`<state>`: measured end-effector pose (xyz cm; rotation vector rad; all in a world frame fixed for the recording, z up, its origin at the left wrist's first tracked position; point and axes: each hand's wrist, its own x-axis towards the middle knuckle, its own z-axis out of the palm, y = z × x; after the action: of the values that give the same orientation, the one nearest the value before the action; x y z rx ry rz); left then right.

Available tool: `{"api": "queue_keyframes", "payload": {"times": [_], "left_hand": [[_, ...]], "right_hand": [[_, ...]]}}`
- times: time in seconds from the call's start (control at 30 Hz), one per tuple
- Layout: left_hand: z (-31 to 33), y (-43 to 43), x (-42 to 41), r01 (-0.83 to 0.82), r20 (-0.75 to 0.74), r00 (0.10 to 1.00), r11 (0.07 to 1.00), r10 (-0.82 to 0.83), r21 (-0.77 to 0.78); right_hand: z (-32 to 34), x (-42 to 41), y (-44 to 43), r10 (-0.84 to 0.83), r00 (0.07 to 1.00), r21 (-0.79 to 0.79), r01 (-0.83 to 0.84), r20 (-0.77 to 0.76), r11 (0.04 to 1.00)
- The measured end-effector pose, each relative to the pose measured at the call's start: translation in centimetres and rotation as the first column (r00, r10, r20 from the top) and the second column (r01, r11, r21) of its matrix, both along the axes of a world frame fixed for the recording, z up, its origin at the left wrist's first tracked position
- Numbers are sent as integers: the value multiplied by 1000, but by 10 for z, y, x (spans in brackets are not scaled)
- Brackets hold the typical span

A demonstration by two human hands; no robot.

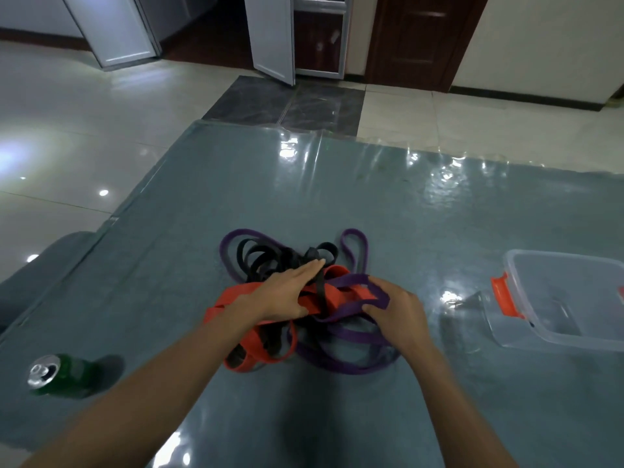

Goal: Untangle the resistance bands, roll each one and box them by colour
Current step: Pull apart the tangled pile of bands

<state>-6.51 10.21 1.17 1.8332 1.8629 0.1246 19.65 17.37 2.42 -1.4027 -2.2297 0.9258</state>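
Observation:
A tangle of resistance bands lies in the middle of the grey-blue table. In it are a black band (260,256) at the back, a wide red band (334,293) in the middle and front left, and a purple band (351,364) looping round the back and front right. My left hand (287,292) rests flat on the red and black bands with straight fingers. My right hand (395,307) pinches a loop of the purple band at the right of the pile.
A clear plastic box (570,332) with an orange latch (504,295) stands at the right edge of the table. A green drink can (57,374) stands at the front left. The table (236,184) has a glossy cover; tiled floor lies beyond.

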Motion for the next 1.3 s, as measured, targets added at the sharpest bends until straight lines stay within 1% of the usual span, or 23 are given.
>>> {"api": "queue_keyframes", "payload": {"times": [0.03, 0.1, 0.13, 0.23, 0.27, 0.33, 0.4, 0.43, 0.47, 0.5, 0.57, 0.63, 0.7, 0.73, 0.83, 0.9, 0.97, 1.03, 1.1, 1.17, 1.23, 1.3], "left_hand": [[-1, -1, 6, 3, -3, 1000, 1000, -3, 24], [-3, -4, 18, -39, 60, 998, 997, 35, 71], [-3, -5, 23, -54, 89, 995, 992, 44, 117], [-5, -6, 36, -15, 113, 993, 948, -22, 317], [-4, -5, 41, -5, 129, 991, 938, -42, 348], [-1, -4, 52, 66, 132, 985, 948, -112, 312], [3, -4, 63, 158, 133, 973, 967, -187, 202], [4, -4, 65, 175, 142, 970, 971, -198, 162], [4, -4, 65, 173, 144, 970, 972, -196, 157], [4, -4, 63, 167, 133, 972, 968, -193, 185], [0, -8, 53, 177, 25, 982, 959, -187, 221], [-5, -14, 42, 210, -142, 971, 969, -191, 132], [-8, -18, 35, 231, -255, 943, 973, -215, 32], [-9, -18, 36, 237, -279, 934, 971, -223, 17], [-3, -13, 42, 270, -331, 913, 962, -239, 51], [10, -8, 39, 282, -331, 912, 956, -241, 81], [32, -1, 30, 262, -296, 930, 957, -216, 127], [56, 10, 21, 225, -234, 957, 950, -173, 215], [80, 19, 18, 195, -188, 972, 934, -143, 298], [96, 27, 17, 169, -163, 980, 925, -119, 341], [107, 31, 18, 113, -126, 990, 921, -71, 374], [114, 33, 19, 65, -86, 996, 911, -33, 408]], "right_hand": [[-2, 2, -1, 9, 1000, -9, -9, -9, 1000], [-5, 4, -3, 0, 998, -16, -1, -67, 1000], [-5, 5, -6, -20, 993, -6, 19, -112, 1000], [-1, 5, -13, -74, 970, 42, 86, -232, 995], [1, 4, -14, -70, 964, 62, 89, -256, 994], [7, 2, -18, -36, 956, 115, 72, -291, 991], [12, -1, -22, 0, 952, 159, 51, -307, 986], [14, -2, -23, 16, 951, 173, 39, -308, 984], [15, -2, -24, 28, 951, 185, 31, -307, 982], [15, -2, -24, 32, 950, 191, 29, -311, 981], [16, 1, -23, 12, 941, 191, 56, -337, 980], [18, 4, -23, -18, 936, 192, 91, -351, 977], [22, 4, -23, -15, 932, 217, 100, -361, 971], [24, 2, -24, 13, 933, 246, 81, -360, 966], [35, -6, -25, 117, 941, 315, -12, -316, 949], [44, -10, -22, 154, 945, 336, -51, -288, 940], [52, -10, -19, 198, 945, 344, -100, -261, 934], [62, -11, -14, 242, 948, 321, -167, -209, 932], [69, -15, -11, 273, 957, 269, -238, -100, 933], [72, -17, -8, 294, 956, 201, -288, -5, 936], [74, -18, -3, 301, 954, 157, -299, 17, 941], [74, -18, 0, 307, 952, 160, -306, 21, 938]]}}
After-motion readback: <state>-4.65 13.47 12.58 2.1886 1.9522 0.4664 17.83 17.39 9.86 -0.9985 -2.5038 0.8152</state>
